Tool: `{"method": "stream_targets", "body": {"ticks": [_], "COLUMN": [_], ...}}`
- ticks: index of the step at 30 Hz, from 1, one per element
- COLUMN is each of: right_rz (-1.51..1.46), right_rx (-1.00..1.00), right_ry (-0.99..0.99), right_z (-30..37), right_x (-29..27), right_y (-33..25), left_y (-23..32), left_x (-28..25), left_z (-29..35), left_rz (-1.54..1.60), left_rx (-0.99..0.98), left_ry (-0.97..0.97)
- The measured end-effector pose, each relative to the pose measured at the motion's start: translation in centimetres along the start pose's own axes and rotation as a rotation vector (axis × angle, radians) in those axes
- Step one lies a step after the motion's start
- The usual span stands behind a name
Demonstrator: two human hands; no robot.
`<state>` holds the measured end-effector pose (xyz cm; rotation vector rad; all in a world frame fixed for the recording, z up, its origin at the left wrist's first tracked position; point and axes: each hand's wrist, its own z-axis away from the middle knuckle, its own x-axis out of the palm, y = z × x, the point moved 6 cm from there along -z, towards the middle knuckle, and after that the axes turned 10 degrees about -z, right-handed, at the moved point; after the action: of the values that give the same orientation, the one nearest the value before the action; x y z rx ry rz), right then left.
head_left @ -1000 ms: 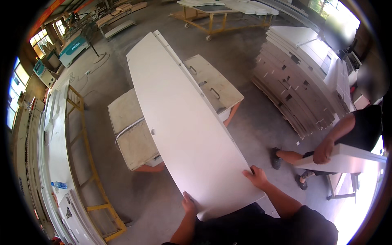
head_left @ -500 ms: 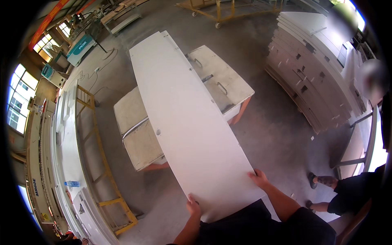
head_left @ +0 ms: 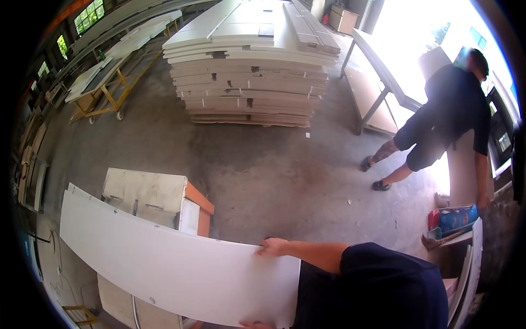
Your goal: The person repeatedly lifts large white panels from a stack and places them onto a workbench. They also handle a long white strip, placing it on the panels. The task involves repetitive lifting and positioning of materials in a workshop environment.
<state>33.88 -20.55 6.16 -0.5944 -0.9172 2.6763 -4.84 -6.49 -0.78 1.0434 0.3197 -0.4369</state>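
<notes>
A long white panel [head_left: 181,263] stretches from my body toward the left, resting across a low cabinet-like stand [head_left: 145,186] with off-white tops and orange sides. On the panel's far long edge, close to its end by me, my right hand [head_left: 272,247] is closed, thumb on top and fingers curling under. My left hand [head_left: 256,324] shows only in part at the lower rim of the picture, closed on the opposite long edge. Small notches mark the far edge, and a round hole sits near the other one.
A tall stack of white boards [head_left: 252,82] stands beyond. A person in dark clothes [head_left: 449,109] is at the right, near a bench [head_left: 383,82] and a blue-and-red package [head_left: 457,217]. A yellow wheeled cart [head_left: 112,90] with boards stands at the far left.
The view has swung to the right, so the panel now lies across the lower left and the board stack is straight ahead. Both hands keep their hold on the panel.
</notes>
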Motion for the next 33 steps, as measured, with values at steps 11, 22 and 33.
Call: {"method": "stream_targets", "body": {"ticks": [11, 22, 33], "right_rz": [0.106, 0.108, 0.205], "right_rx": [-0.019, -0.168, -0.172], "right_ry": [0.057, 0.267, 0.403], "right_z": [0.1, 1.6, 2.8], "right_x": [-1.6, -1.1, -0.4], "right_y": [-1.3, 1.2, 1.5], "left_y": [4.1, 6.6, 6.5], "left_x": [1.9, 3.1, -0.9], "left_z": [-1.1, -0.1, 0.6], "left_rz": [-0.134, -0.099, -0.197], "left_rx": [0.168, 0.246, 0.163], "left_ry": [-0.031, -0.074, 0.047]}}
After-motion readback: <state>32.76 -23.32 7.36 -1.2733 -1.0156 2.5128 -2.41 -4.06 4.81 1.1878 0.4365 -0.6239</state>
